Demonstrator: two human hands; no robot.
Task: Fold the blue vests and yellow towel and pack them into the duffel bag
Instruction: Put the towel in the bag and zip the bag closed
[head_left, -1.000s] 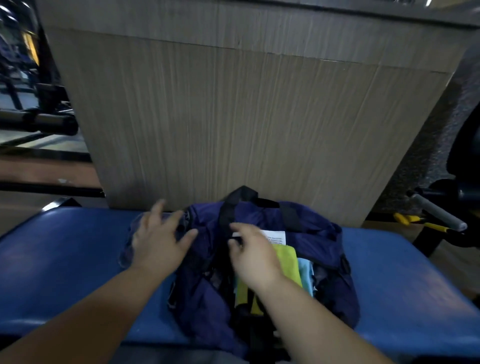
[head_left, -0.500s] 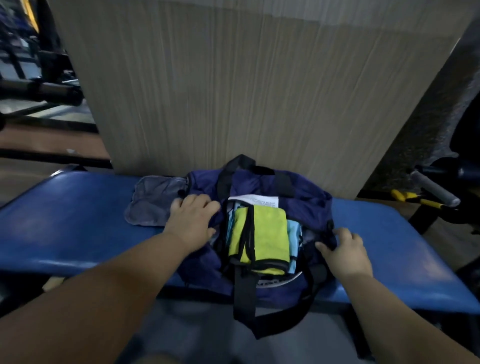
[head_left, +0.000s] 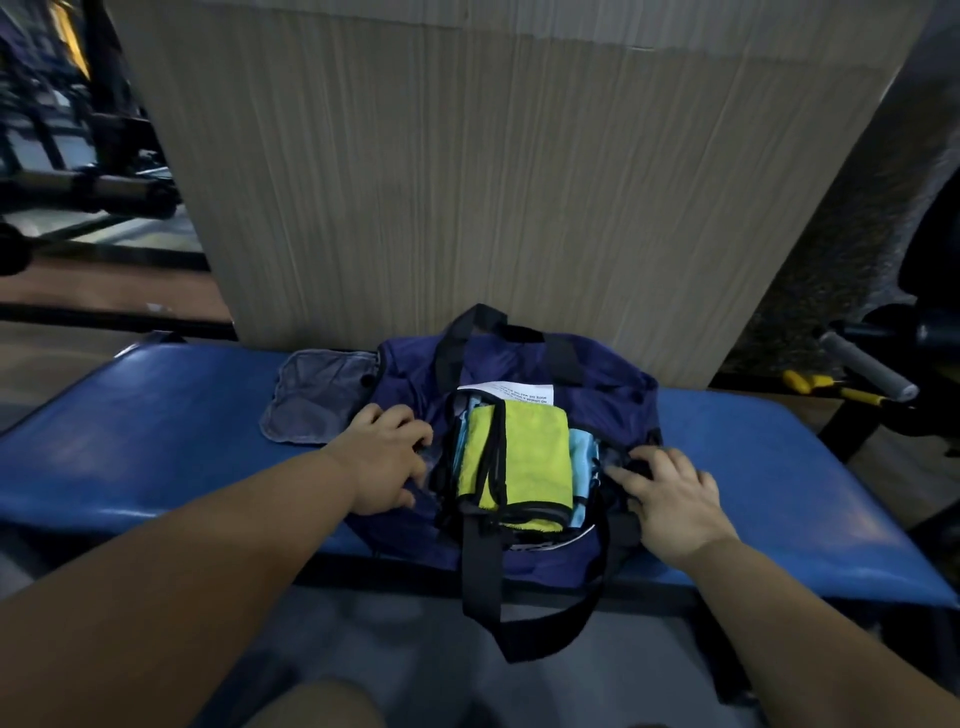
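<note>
writing: white label (head_left: 519, 392) at the far rim of the bag's opening; printed lines on it, upside down and too small to read; no brand name legible anywhere
bag: navy duffel bag (head_left: 410, 379) on the blue padded table (head_left: 156, 426), mouth open upward; near side overhangs the table's front edge; far side just in front of the wood-grain panel (head_left: 493, 182)
straps: black strap (head_left: 493, 457) runs across the towel front to back; black handle loop (head_left: 480, 571) hangs off the front edge below the table
towel: yellow towel (head_left: 530, 457) folded, lying on top inside the open bag, between both hands
vests: light blue vests (head_left: 581, 457) folded under the towel, edges showing on its left and right sides, inside the bag
pouch: grey mesh pouch (head_left: 317, 400) flat on the table, touching the bag's left end
edges and room: bare table surface runs wide to the left and right of the bag; panel closes off the back; grey bar (head_left: 865, 366) and yellow tool (head_left: 810, 384) off the table's far right, well apart from the bag
left hand (head_left: 382, 460): on the bag's left side just beside the opening; fingers bent down into the navy fabric, gripping it; just beside the towel, not touching it
right hand (head_left: 670, 499): on the bag's right end; fingers bent, tips on the dark fabric by the opening; cannot tell if it pinches or only presses; near the vests' right edge
</note>
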